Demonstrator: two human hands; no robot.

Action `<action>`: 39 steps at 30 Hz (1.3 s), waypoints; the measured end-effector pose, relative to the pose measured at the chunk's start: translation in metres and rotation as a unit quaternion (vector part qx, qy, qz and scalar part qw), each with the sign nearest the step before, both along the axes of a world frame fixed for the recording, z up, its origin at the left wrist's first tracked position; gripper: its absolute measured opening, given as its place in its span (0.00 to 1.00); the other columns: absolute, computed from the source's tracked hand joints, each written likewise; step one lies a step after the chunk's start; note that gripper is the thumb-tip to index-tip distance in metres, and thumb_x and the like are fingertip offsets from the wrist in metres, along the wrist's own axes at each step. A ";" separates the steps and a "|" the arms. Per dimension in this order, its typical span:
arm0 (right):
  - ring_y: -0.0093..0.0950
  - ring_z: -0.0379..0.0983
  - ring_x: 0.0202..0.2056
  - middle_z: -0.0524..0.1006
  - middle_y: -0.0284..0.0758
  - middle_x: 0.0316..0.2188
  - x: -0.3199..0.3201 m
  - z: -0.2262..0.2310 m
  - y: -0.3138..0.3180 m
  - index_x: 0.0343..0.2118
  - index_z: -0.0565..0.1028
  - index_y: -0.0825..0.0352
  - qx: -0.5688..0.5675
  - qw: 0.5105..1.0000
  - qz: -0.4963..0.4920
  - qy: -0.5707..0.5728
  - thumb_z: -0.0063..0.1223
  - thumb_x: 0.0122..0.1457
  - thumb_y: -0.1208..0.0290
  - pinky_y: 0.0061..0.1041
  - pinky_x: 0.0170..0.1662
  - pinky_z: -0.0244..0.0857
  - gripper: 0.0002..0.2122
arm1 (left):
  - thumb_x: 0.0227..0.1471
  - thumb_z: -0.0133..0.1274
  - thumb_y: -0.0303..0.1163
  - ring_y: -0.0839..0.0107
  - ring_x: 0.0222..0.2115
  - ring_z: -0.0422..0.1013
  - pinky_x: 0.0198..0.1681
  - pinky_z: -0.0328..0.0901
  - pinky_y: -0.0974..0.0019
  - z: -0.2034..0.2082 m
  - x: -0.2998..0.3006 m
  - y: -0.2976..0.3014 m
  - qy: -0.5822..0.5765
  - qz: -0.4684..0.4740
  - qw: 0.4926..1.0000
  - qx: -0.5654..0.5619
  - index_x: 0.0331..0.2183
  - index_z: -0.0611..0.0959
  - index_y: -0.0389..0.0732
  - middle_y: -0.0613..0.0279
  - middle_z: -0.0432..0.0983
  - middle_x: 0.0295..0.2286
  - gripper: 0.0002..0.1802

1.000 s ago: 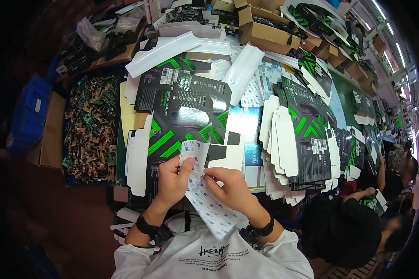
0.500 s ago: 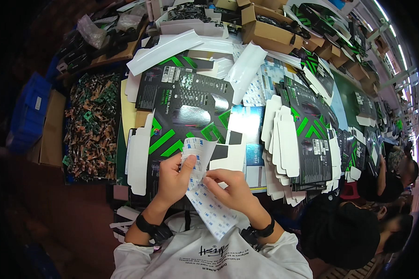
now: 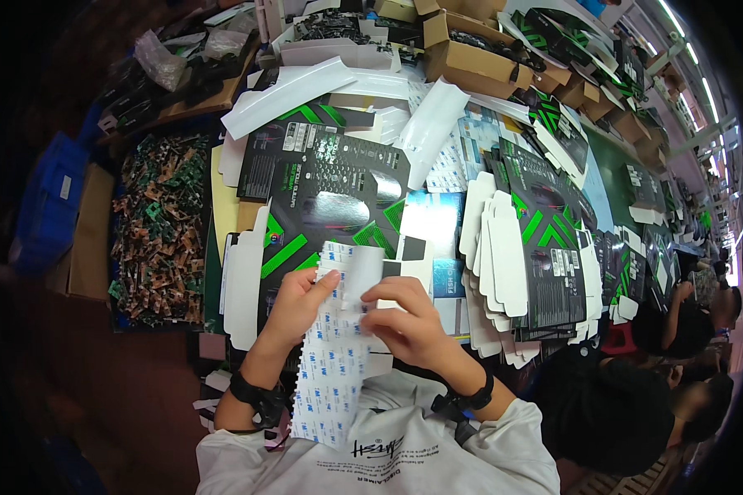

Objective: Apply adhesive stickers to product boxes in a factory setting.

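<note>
A long white sheet of small printed stickers [image 3: 332,363] hangs down toward my chest. My left hand [image 3: 295,304] pinches its upper left edge. My right hand [image 3: 410,322] grips the upper right part, where a strip of the sheet [image 3: 363,272] curls upward between my fingers. Just beyond my hands lies a flat, unfolded black and green product carton [image 3: 326,194] with a picture of a computer mouse on it.
A fanned stack of flat black and green cartons [image 3: 524,239] lies to the right. A tray of small green and brown parts [image 3: 157,227] sits at left, a blue bin [image 3: 51,202] beyond it. Brown boxes [image 3: 470,54] stand at the back. Another person [image 3: 636,388] sits at lower right.
My hands stay on the sticker sheet; the top strip between my fingers has curled up further from the sheet. Nothing else has moved.
</note>
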State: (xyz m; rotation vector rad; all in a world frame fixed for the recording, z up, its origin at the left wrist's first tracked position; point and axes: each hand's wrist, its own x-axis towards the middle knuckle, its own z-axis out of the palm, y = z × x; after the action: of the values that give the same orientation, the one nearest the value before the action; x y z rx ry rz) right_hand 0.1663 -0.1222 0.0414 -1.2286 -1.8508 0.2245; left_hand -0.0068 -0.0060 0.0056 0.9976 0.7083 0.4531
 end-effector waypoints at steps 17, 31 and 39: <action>0.30 0.75 0.32 0.73 0.38 0.30 0.005 -0.069 0.013 0.36 0.73 0.70 -0.149 0.950 -0.178 0.209 0.57 0.52 0.83 0.24 0.34 0.70 0.09 | 0.61 0.49 0.34 0.85 0.23 0.68 0.25 0.62 0.77 -0.038 -0.047 0.029 0.114 0.155 0.952 0.236 0.37 0.81 0.29 0.66 0.78 0.25 0.16; 0.29 0.74 0.31 0.74 0.38 0.33 0.008 -0.072 0.015 0.37 0.74 0.69 -0.139 0.967 -0.174 0.125 0.59 0.49 0.83 0.25 0.33 0.69 0.12 | 0.61 0.49 0.32 0.85 0.24 0.68 0.26 0.62 0.77 -0.039 -0.045 0.027 0.124 0.153 0.952 0.236 0.36 0.81 0.29 0.66 0.78 0.25 0.14; 0.35 0.70 0.26 0.69 0.46 0.47 0.027 -0.039 0.056 0.45 0.71 0.71 -0.091 0.928 -0.325 0.158 0.61 0.49 0.78 0.31 0.31 0.67 0.18 | 0.60 0.50 0.32 0.86 0.22 0.65 0.24 0.59 0.77 -0.044 -0.045 0.027 0.133 0.153 0.947 0.251 0.34 0.81 0.29 0.69 0.76 0.23 0.14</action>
State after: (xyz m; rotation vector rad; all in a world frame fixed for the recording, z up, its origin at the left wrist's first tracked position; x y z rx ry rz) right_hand 0.1932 -0.0660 0.0020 -1.7500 -1.0907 0.2101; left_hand -0.0518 0.0208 -0.0389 1.4536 1.0265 0.8068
